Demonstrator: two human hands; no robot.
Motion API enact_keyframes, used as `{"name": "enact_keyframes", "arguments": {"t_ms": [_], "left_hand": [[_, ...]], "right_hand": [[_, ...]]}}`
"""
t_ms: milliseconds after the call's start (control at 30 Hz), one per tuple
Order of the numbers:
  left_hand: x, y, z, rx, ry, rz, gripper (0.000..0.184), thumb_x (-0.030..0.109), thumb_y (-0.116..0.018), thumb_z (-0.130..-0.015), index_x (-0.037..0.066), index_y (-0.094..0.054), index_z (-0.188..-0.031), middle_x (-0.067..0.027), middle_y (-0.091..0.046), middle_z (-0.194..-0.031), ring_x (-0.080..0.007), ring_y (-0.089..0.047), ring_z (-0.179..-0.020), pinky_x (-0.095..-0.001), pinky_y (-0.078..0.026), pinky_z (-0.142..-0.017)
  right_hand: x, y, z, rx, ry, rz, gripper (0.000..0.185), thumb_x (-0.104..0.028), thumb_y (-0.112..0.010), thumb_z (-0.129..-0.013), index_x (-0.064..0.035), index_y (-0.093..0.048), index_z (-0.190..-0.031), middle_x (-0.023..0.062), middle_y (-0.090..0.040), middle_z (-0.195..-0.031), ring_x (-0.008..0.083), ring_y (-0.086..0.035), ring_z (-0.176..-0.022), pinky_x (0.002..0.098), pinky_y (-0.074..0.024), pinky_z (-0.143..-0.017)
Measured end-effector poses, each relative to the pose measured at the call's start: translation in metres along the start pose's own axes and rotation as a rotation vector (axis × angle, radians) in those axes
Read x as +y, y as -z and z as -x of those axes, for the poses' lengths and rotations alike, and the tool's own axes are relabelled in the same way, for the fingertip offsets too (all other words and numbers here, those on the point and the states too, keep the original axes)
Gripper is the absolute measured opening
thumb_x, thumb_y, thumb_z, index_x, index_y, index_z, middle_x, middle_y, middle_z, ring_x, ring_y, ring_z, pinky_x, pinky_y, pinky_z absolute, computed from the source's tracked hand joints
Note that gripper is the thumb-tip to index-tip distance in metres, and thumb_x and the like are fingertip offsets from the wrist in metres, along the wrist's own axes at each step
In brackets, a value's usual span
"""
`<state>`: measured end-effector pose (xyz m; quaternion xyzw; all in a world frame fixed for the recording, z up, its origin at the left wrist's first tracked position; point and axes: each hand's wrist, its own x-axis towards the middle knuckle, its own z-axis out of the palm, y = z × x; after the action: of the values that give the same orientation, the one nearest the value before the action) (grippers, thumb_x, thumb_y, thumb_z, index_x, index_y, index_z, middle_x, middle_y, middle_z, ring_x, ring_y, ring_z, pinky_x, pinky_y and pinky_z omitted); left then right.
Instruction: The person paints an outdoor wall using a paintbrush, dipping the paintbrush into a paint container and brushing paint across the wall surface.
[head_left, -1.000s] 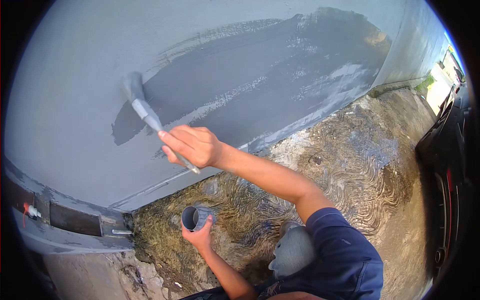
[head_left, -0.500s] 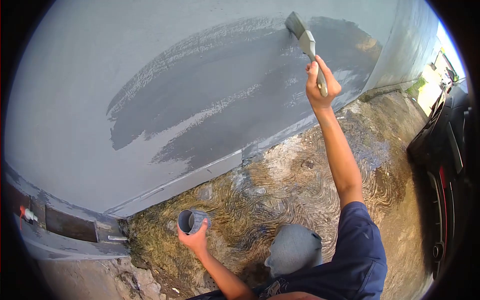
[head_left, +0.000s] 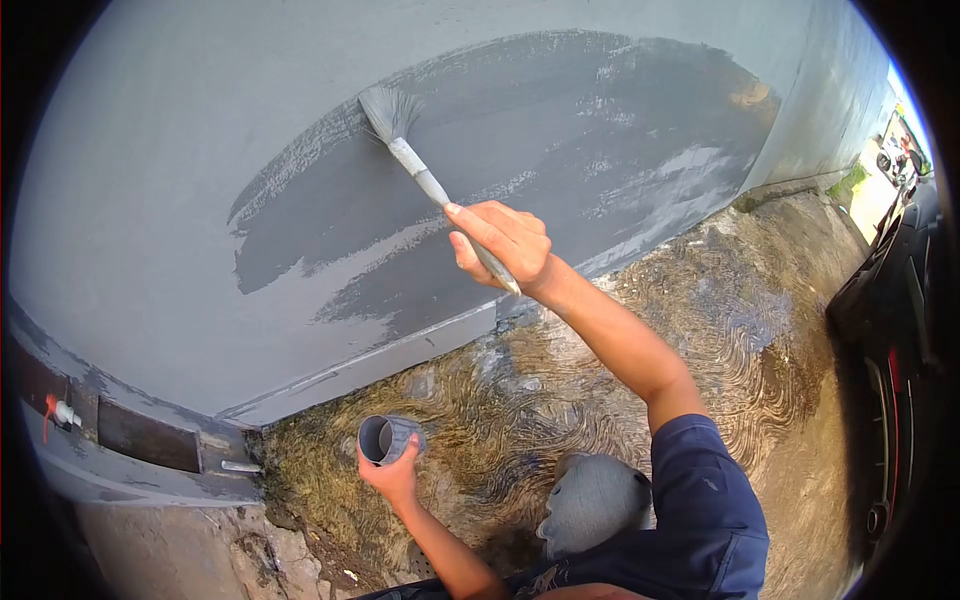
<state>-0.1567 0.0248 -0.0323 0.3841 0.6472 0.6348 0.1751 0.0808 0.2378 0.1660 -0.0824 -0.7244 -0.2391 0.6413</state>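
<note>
My right hand [head_left: 505, 240] is closed round the handle of a paintbrush [head_left: 425, 180]. Its splayed bristles press against the grey wall [head_left: 170, 200], at the upper left edge of a darker, wet-looking painted patch [head_left: 480, 120]. Lighter streaks run through the lower part of that patch. Lower down, my left hand [head_left: 392, 478] grips a grey paint-smeared cup [head_left: 388, 440], tilted so that its opening shows. I cannot make out how much is inside the cup.
A grey rounded container [head_left: 598, 505] stands on the rough patterned concrete floor [head_left: 700, 290] by my body. A dark car [head_left: 895, 300] is parked at the right. At the lower left, a tap with a red handle [head_left: 62, 412] sits beside a dark recess [head_left: 148, 437].
My right hand has swept the paintbrush leftward along the upper edge of the patch, and the streaks there look more filled in. My left hand holds the cup in nearly the same place.
</note>
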Motion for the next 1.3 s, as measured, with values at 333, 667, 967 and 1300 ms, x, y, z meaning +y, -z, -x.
{"name": "enact_keyframes", "arguments": {"t_ms": [333, 667, 967, 1300], "left_hand": [[0.0, -0.013, 0.006, -0.09, 0.0, -0.01, 0.059, 0.0, -0.087, -0.059, -0.002, -0.064, -0.114, -0.0109, -0.069, -0.107, -0.0208, -0.065, -0.097, -0.0355, -0.052, -0.089], [0.009, -0.028, 0.011, -0.134, 0.032, 0.022, 0.058, 0.0, -0.086, -0.061, -0.002, -0.064, -0.115, -0.0111, -0.069, -0.108, -0.0213, -0.065, -0.098, -0.0356, -0.051, -0.089], [-0.004, -0.035, 0.016, -0.12, 0.01, 0.008, 0.058, -0.001, -0.086, -0.06, -0.003, -0.064, -0.113, -0.0115, -0.068, -0.107, -0.0216, -0.065, -0.097, -0.0355, -0.052, -0.088], [-0.004, -0.046, 0.015, -0.148, 0.063, 0.037, 0.057, 0.0, -0.086, -0.06, -0.002, -0.064, -0.113, -0.0105, -0.068, -0.106, -0.0205, -0.066, -0.095, -0.0351, -0.052, -0.087]], "right_hand": [[0.126, 0.154, 0.007, 0.121, -0.278, 0.395, 0.021, -0.002, -0.067, -0.088, 0.0014, -0.068, -0.108, 0.0117, -0.069, -0.073, 0.0156, -0.069, -0.063, 0.0262, -0.0528, -0.054], [0.047, 0.072, 0.036, 0.084, -0.357, 0.165, 0.031, -0.001, -0.069, -0.084, 0.004, -0.065, -0.114, 0.0103, -0.066, -0.071, 0.0181, -0.064, -0.056, 0.0287, -0.0489, -0.05], [0.019, 0.053, 0.026, -0.192, -0.113, -0.086, 0.04, 0.008, -0.064, -0.08, 0.0058, -0.06, -0.12, 0.0089, -0.068, -0.076, 0.0185, -0.067, -0.062, 0.0282, -0.0543, -0.054], [0.124, 0.173, 0.014, 0.113, -0.428, 0.379, 0.02, -0.004, -0.064, -0.089, -0.0002, -0.069, -0.108, 0.0084, -0.071, -0.071, 0.0158, -0.071, -0.065, 0.0249, -0.0532, -0.056]]}}
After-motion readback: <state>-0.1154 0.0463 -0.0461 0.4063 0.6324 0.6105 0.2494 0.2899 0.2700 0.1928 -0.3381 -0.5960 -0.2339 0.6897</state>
